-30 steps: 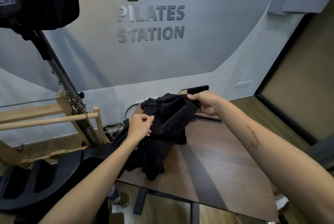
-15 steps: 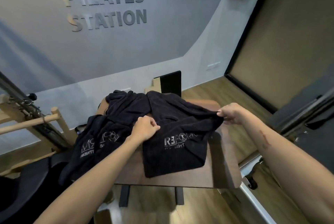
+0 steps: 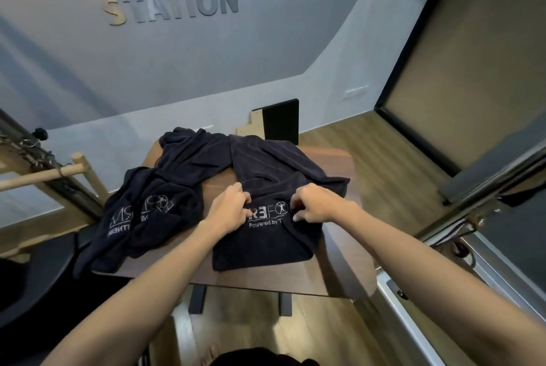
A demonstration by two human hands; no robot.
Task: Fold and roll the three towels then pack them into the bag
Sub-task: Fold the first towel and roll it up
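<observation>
Wooden tabletop (image 3: 339,271): limp, light dark towel (image 3: 266,244) is pinched in curled fingers of left hand (image 3: 229,210) and right hand (image 3: 314,203); hems judged best gripped, thick pile sagging between both.

One towel (image 3: 266,235) lies on the table (image 3: 339,277), others (image 3: 153,206) heaped left.

Pilates studio; wall lettering (image 3: 172,6)

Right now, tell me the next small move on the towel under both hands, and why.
Probably draw the pinched fold toward the near edge. Both the left hand and right hand pinch the logo towel mid-width, and it lies rumpled, half spread on the table.
</observation>
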